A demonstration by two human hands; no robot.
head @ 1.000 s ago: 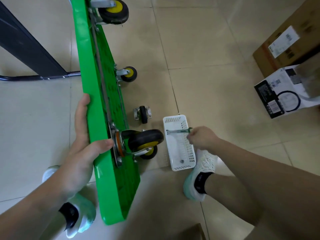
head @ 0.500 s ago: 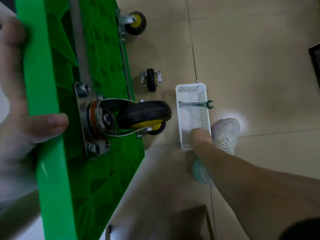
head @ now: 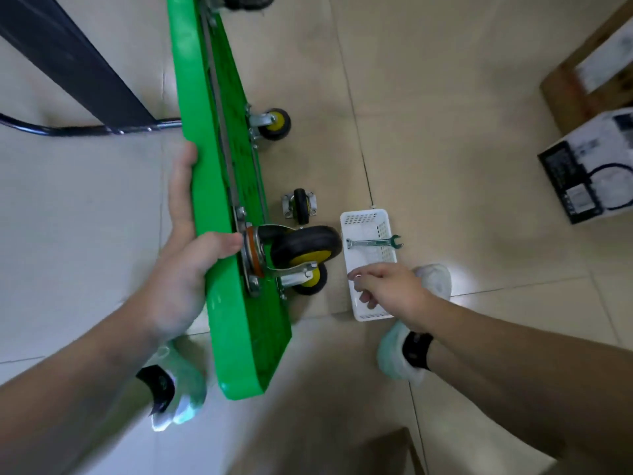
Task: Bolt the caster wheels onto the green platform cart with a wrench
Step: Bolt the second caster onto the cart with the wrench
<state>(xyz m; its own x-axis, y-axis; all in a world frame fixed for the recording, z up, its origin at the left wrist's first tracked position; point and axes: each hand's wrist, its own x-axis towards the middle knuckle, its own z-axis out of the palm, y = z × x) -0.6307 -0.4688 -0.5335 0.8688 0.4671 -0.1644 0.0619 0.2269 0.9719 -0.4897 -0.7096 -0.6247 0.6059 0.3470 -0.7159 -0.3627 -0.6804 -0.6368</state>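
The green platform cart (head: 219, 166) stands on its long edge on the tiled floor. My left hand (head: 181, 275) grips its upper edge, thumb beside the plate of a large mounted caster (head: 301, 248). Two smaller yellow-hubbed casters (head: 274, 123) (head: 310, 279) sit along the lower side. One loose caster (head: 301, 205) lies on the floor. A wrench (head: 373, 242) lies across a white basket (head: 363, 219). My right hand (head: 390, 286) hovers over the basket with its fingertips pinched on something small and shiny, blurred, probably a fastener (head: 358, 276).
The cart's dark folded handle bar (head: 85, 130) lies on the floor at the left. A black-and-white box (head: 589, 169) and a cardboard box (head: 589, 73) stand at the right. My shoes (head: 431, 279) are close to the basket and under the cart.
My right hand let go of the wrench, which now lies across the basket. That hand dipped into the basket's near end and came up with pinched fingers. My head pulled back from the cart.
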